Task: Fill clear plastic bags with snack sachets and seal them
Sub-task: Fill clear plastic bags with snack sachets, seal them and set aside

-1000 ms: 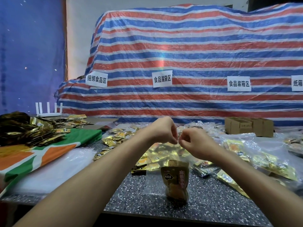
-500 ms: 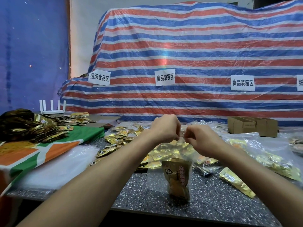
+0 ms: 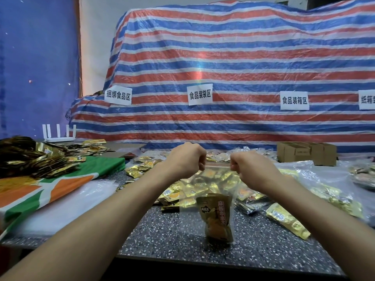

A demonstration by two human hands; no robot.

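A clear plastic bag (image 3: 188, 201) hangs upright over the speckled table (image 3: 172, 230), with a brown and gold snack sachet (image 3: 218, 218) standing in its bottom. My left hand (image 3: 185, 160) pinches the left end of the bag's red zip strip. My right hand (image 3: 248, 166) pinches the strip's right end. The strip is stretched flat between them. Loose gold sachets (image 3: 205, 186) lie heaped on the table behind the bag.
A heap of gold sachets (image 3: 34, 159) sits on a green, orange and white cloth (image 3: 50, 183) at left. Filled clear bags (image 3: 332, 191) lie at right, cardboard boxes (image 3: 306, 153) behind them. A white router (image 3: 58, 134) stands far left. A striped tarp (image 3: 223, 78) backs the table.
My hands have moved apart along the top of the bag, from nearly touching to a wide spread, pulling the zip strip straight.
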